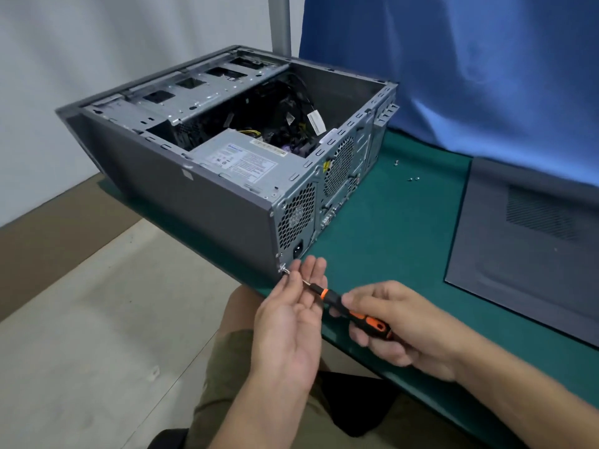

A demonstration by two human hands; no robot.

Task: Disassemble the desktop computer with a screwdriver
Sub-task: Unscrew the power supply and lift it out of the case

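Looks like backing out the screw (286, 270) at 6 o'clock on the case (201, 202): right hand (405, 332) wrapped round screwdriver (356, 314), left hand (288, 322) flat open beneath, empty. Next up, probably catching it.

A repair workshop is indicated: a green work mat (405, 228) is spread out, a blue cloth (486, 76) is hung behind it, and an opened desktop computer (194, 205) is laid on it.

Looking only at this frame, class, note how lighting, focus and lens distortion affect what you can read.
Head view: soft, even light, no harsh glare; the computer case interior sinks into shadow, cables merging, and the wide lens splays its edges; print on the power supply label is too soft to read; the screwdriver tip is small and indistinct.
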